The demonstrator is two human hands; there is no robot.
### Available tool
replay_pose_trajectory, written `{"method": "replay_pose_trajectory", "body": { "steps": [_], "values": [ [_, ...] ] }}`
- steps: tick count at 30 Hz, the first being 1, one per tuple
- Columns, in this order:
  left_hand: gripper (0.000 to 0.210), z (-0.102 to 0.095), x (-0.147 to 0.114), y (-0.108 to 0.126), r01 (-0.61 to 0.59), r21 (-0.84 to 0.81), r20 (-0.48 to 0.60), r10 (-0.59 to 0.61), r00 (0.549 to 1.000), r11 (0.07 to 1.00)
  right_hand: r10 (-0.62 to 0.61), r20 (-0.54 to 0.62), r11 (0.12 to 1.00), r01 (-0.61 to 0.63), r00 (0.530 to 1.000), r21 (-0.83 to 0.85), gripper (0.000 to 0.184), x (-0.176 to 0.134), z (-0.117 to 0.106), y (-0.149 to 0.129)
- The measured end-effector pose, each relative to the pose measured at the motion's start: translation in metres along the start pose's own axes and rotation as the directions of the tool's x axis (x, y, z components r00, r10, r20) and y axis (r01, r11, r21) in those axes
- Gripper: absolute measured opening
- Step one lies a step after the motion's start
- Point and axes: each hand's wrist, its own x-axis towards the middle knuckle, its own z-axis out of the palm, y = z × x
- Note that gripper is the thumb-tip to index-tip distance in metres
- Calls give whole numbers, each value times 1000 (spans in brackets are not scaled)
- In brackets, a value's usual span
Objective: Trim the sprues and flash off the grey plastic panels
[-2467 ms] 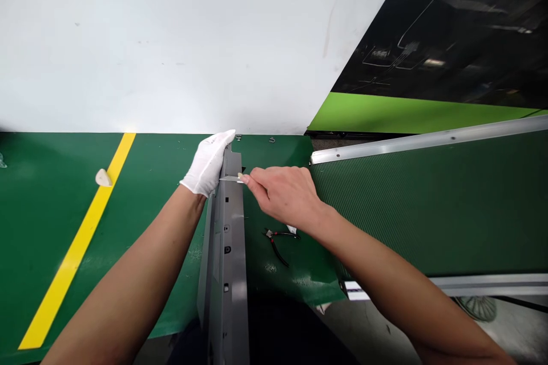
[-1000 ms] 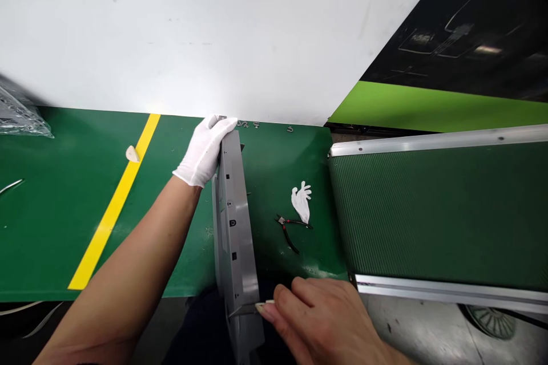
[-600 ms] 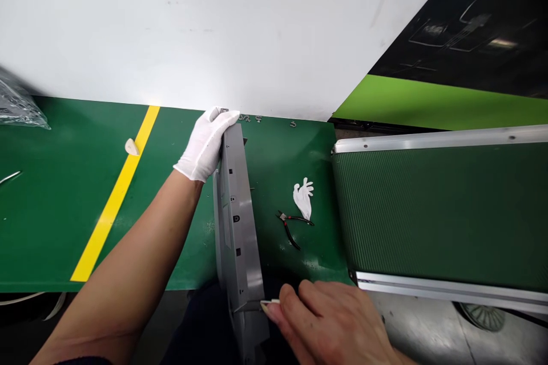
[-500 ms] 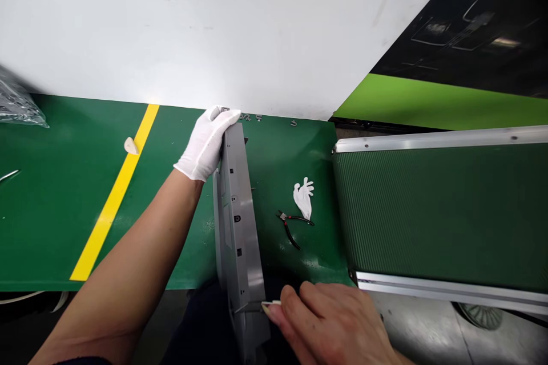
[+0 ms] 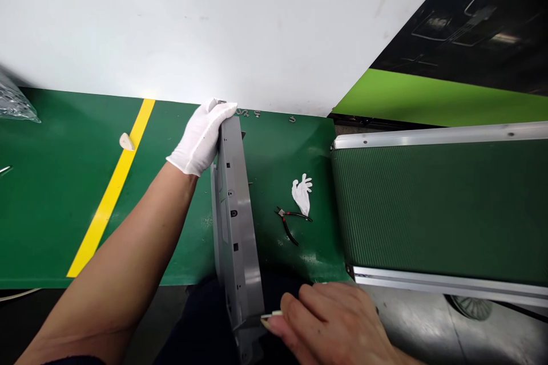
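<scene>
A long grey plastic panel (image 5: 244, 205) with small square holes stands on its edge, running from the table's far side toward my body. My left hand (image 5: 201, 136), in a white glove, is closed around its far end. My bare right hand (image 5: 329, 322) pinches a small pale-handled blade (image 5: 269, 315), most of it covered by the fingers. The blade's thin tip touches the panel's near part. Right of the panel, black-handled side cutters (image 5: 286, 222) lie spread on the table, close to a loose white glove (image 5: 302, 194).
The green table (image 5: 171, 251) carries a yellow stripe (image 5: 111, 188) with a pale, rounded piece (image 5: 126, 141) by it. Small grey scraps (image 5: 257, 113) lie along the white wall (image 5: 240, 28). A conveyor (image 5: 428, 205) adjoins at right; a clear plastic bag (image 5: 15, 102) sits far left.
My right hand has drawn the blade a little way along the panel toward my body. My left hand keeps its hold at the far end. The whole view has shifted slightly.
</scene>
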Motion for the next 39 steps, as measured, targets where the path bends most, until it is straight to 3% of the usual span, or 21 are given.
{"method": "replay_pose_trajectory", "body": {
  "steps": [3,7,16,23,39],
  "values": [
    [25,-1,0,-1,21,-41,36,-20,999,999,59,-22,994,-57,998,90,34,2,2,0],
    [30,-3,2,-4,34,-75,51,-30,998,997,107,-5,992,-107,994,64,34,6,3,0],
    [29,-3,2,-6,27,-90,74,-20,997,996,12,-49,993,-18,999,-121,28,5,0,-1],
    [29,-2,1,-5,49,-108,64,-42,997,993,-5,-19,993,2,1000,-115,28,4,-2,-1],
    [22,0,-3,7,-78,93,-9,80,997,993,1,-11,996,-2,1000,-90,32,1,-3,0]
  ]
}}
